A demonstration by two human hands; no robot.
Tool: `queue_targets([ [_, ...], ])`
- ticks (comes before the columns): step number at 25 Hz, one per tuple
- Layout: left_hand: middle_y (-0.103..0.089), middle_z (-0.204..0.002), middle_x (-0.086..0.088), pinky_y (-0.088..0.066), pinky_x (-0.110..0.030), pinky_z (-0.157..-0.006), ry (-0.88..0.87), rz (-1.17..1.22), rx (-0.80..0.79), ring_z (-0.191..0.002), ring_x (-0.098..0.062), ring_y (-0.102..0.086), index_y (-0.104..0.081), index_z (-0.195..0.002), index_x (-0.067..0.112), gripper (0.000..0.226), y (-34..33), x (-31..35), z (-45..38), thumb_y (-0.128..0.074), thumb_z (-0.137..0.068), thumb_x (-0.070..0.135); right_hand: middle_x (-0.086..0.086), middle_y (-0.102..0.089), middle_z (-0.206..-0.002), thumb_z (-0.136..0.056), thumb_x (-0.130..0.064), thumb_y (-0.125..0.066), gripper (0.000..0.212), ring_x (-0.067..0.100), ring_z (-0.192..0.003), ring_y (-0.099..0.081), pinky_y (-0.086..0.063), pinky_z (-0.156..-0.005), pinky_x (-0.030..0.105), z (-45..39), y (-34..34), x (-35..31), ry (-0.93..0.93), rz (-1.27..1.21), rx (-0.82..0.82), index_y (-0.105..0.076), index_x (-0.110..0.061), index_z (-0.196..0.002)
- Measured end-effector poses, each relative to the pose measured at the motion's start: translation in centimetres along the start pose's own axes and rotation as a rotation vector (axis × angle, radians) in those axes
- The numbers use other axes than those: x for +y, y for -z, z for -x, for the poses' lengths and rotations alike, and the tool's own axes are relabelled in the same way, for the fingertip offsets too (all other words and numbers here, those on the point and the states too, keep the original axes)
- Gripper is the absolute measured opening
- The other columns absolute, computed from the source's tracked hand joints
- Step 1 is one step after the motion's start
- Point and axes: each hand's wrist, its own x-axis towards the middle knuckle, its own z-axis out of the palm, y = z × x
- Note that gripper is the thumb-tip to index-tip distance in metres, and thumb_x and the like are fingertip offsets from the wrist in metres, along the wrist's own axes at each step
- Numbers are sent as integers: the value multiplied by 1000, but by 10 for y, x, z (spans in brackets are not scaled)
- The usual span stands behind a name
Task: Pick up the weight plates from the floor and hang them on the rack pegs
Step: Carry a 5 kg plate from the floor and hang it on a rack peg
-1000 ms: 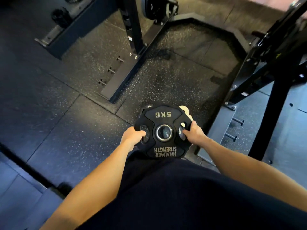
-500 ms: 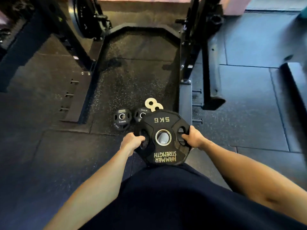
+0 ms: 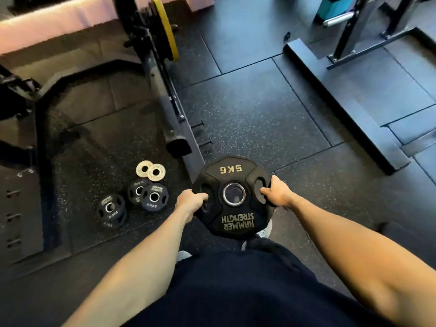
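I held the 5 kg plate point(image 3: 232, 197) flat above the floor before me, left hand point(image 3: 190, 202) and right hand point(image 3: 278, 192) each curled through a side slot, judging it rigid, dense, best carried there.

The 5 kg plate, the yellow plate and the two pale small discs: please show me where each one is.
5 kg plate point(image 3: 230, 169): head view, on the face by the 5KG mark.
Yellow plate point(image 3: 166, 27): head view, on its yellow rim.
Pale small discs point(image 3: 144, 168): head view, on the farther disc's face.
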Motion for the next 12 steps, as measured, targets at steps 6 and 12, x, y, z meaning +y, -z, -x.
queue_targets([
  [6, -71, -105, -9, -50, -29, -65, 9, 39, -20, -88, -26, -65, -69, -103, 13, 42, -79, 126, -5, -70, -65, 31, 20, -61, -117, -85, -23, -60, 39, 32, -108, -59, -43, -80, 30, -61, 132, 31, -23, 14, 65, -50, -2, -117],
  [12, -68, -110, -12, -49, -30, -60, -38, 11, -5, -91, -29, -64, -67, -109, 9, 45, -106, 252, -64, -69, -68, 29, 21, -56, -124, -88, -27, -58, 45, 34, -113, -55, -40, -75, 29, -156, 227, 12, -38, 37, 81, -42, -1, -121],
])
